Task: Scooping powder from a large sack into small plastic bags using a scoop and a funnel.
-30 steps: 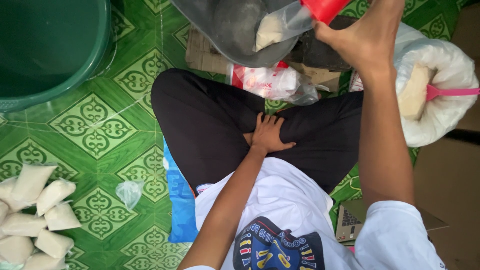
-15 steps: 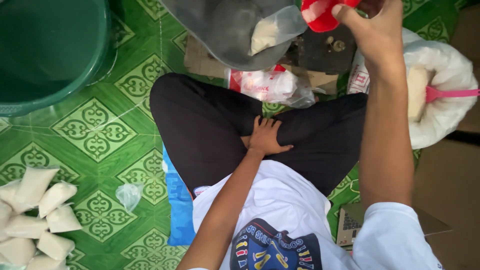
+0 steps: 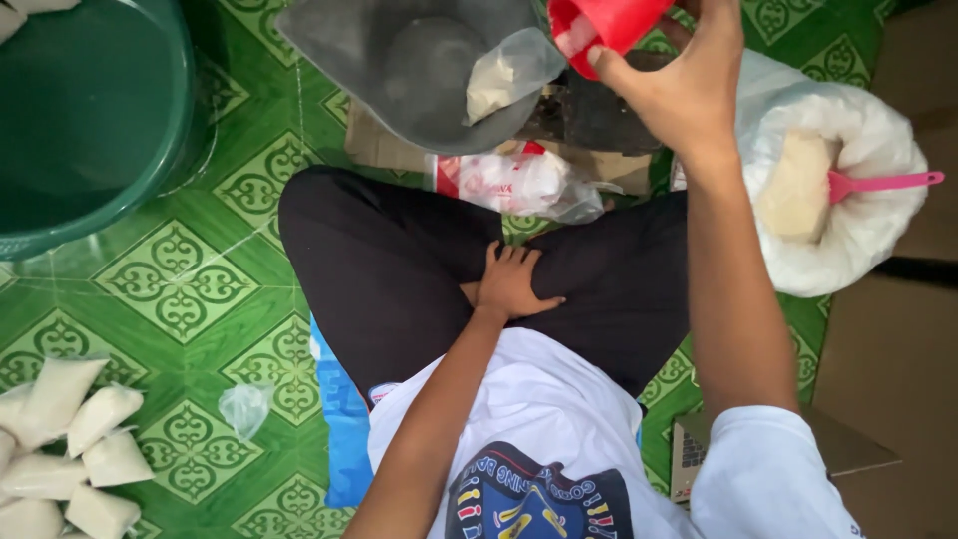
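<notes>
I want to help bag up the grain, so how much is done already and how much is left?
Done: a pile of filled bags lies on the green floor. In hand: the right hand holds a red scoop over an open bag in the grey pan; the left hand rests on the lap. Left: the big white sack beside it looks far from empty, with a pink scoop stuck in.

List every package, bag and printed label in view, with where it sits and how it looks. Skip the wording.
Small clear bag: in the grey scale pan, partly filled with white grain.
Printed plastic packet: on the floor ahead of the knees, crumpled, red and white.
Large white sack: right side, open, pink scoop inside.
Filled pouches: lower left, white, pillow-shaped, piled.
Empty clear bag: on the green tile.
</notes>
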